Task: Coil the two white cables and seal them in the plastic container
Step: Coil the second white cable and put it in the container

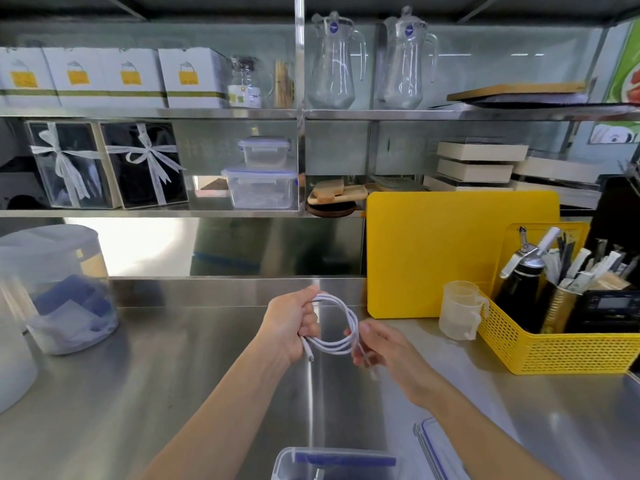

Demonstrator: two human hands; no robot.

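Brushed steel worktop (pixel 173 393) catching bright glare, backed by a mirror-like steel splashback (pixel 277 247). Above, 2 steel shelves: upper shelf (pixel 207 113) with 4 white boxes (pixel 194 77) and 2 glass jugs (pixel 332 64), lower shelf (pixel 138 213) with 2 ribboned black boxes (pixel 145 164). At right, yellow cutting board (pixel 450 254) upright behind a yellow perforated basket (pixel 554 351).

Bare steel surface (pixel 173 375) runs open from the left hand (pixel 287 327) across to the round lidded tub (pixel 59 289) at the left, and also beneath both hands, the right hand (pixel 384 348) sharing the raised white cable (pixel 330 348). The right is blocked by an upright yellow cutting board (pixel 450 254), stacked measuring cups (pixel 459 310) and a yellow basket (pixel 554 348) of tall utensils. Near, the open plastic container (pixel 282 462) and its lid (pixel 433 445) sit at the edge; a shelf (pixel 156 213) runs above the far side.
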